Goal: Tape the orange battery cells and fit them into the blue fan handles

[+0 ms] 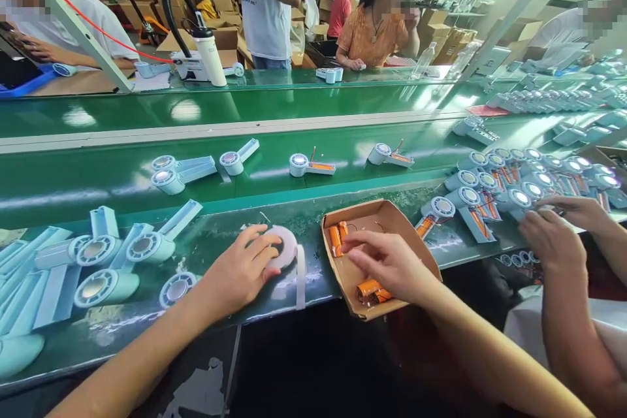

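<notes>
My left hand [247, 264] rests on the left side of a roll of white tape [290, 248], its fingers curled over the rim toward the core. A loose strip of tape [300, 277] hangs down across the bench edge beside the roll. Over a shallow cardboard box [350, 294] is my right hand [386, 261], fingers apart and partly stretched out. Its fingertips are close to a pair of orange battery packs [336, 240]; whether they touch is unclear. More orange battery packs [369, 289] lie at the box's near end, below that hand.
Light-blue round-headed housings [105, 287] crowd the bench at left. Several housings with orange batteries [465, 199] cover the right side, where a co-worker's hands [556, 235] work. More housings [311, 165] lie on the green conveyor belt [274, 196]. Other people stand or sit beyond it.
</notes>
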`<action>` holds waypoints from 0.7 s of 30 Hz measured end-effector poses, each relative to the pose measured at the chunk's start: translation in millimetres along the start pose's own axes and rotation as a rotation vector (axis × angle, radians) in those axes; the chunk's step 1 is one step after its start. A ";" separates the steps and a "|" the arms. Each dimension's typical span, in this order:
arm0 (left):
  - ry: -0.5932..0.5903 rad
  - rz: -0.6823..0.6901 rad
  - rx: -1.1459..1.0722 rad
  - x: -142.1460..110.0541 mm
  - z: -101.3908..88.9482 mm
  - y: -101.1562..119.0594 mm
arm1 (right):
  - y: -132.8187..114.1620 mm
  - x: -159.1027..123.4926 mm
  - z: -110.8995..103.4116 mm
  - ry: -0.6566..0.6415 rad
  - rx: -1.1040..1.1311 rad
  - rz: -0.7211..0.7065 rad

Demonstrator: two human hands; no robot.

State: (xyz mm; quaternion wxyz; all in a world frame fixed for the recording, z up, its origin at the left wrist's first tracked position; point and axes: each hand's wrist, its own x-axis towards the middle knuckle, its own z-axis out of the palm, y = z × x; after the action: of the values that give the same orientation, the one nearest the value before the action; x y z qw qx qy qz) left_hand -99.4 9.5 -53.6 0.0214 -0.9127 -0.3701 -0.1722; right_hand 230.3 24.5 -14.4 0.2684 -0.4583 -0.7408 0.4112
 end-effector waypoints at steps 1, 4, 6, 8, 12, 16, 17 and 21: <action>0.053 0.008 0.001 6.3 -4.4 6.7 | -5.5 -0.2 13.3 -0.094 0.090 0.053; 0.136 0.014 -0.024 16.3 -16.1 21.5 | -19.9 -6.2 47.6 -0.359 0.308 0.087; 0.171 -0.003 -0.010 12.9 -18.2 23.2 | -24.7 -14.1 59.5 -0.495 0.336 0.041; 0.211 -0.028 0.031 4.6 -15.2 19.8 | -24.7 -19.7 57.8 -0.689 0.247 -0.071; 0.275 -0.074 0.050 -10.1 -3.9 17.7 | -11.6 -5.7 19.5 -0.573 -0.256 -0.076; 0.289 -0.077 0.010 -9.2 5.9 32.1 | 14.4 28.3 -13.8 -0.096 -0.827 0.297; 0.288 -0.070 0.005 -7.0 8.5 36.1 | 20.6 34.5 -15.5 -0.109 -0.851 0.346; 0.270 -0.020 -0.004 3.1 19.4 46.8 | 36.9 43.9 -6.1 -0.177 -0.750 0.295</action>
State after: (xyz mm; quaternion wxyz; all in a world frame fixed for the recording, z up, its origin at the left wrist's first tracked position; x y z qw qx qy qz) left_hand -59.6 -19.1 -66.7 0.0673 -0.8775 -0.3724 -0.2944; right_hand 232.8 75.2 -41.9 -0.0438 -0.5884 -0.7860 0.1845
